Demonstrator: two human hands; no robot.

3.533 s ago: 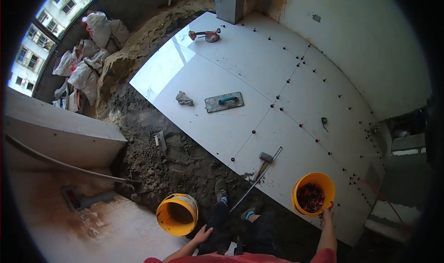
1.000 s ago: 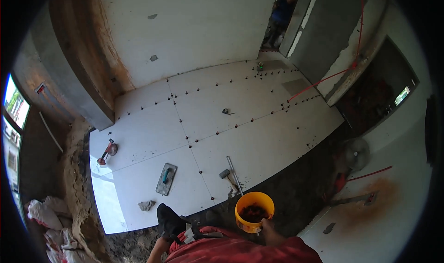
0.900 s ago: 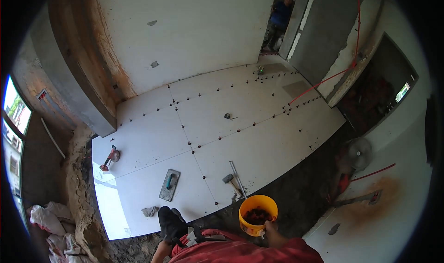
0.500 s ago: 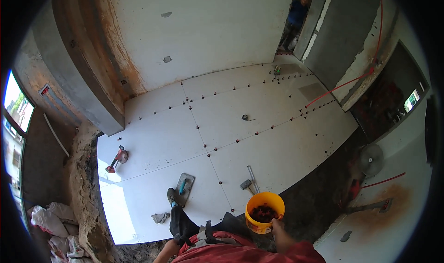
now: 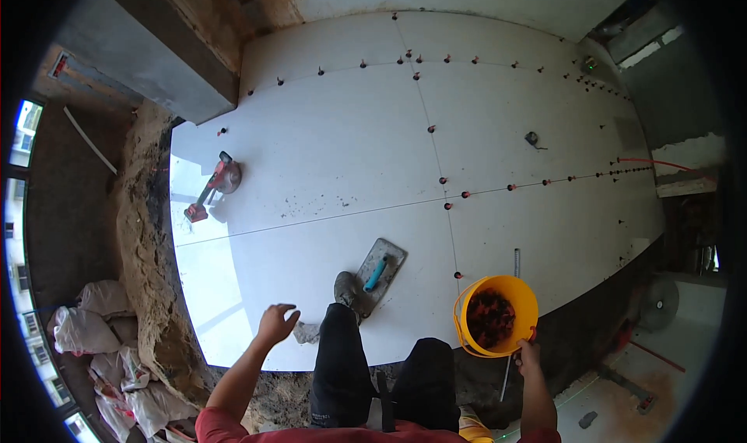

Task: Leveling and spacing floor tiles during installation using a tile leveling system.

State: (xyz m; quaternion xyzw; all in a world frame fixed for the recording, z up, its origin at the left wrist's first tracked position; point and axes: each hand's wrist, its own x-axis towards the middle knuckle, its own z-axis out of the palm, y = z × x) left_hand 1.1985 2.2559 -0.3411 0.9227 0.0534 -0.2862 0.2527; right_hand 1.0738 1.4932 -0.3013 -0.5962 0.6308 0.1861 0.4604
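My right hand (image 5: 529, 355) grips the rim of a yellow bucket (image 5: 527, 299) and holds it tilted over the near edge of the tiled floor. Dark and reddish small pieces (image 5: 489, 318) fill its bottom. My left hand (image 5: 278, 324) is empty, fingers apart, above the tiles beside a crumpled grey cloth (image 5: 306, 332). A grey float with a blue handle (image 5: 377, 273) lies by my shoe (image 5: 345, 288). Behind the bucket, a metal bar (image 5: 517, 261) sticks out partly hidden. Small red and black tile-levelling pieces (image 5: 465, 195) stand along the joints.
A red cordless tool with a round base (image 5: 227, 177) lies on the left tiles. Further right is a small dark object with a tail (image 5: 532, 138). Rough sand (image 5: 144, 233) and white sacks (image 5: 82, 331) border the left. A fan (image 5: 660, 304) stands at right.
My view has tilted down and turned, so the tiles lie nearer. My left hand has come forward into sight. The bucket is held further right, and the mallet is now out of sight.
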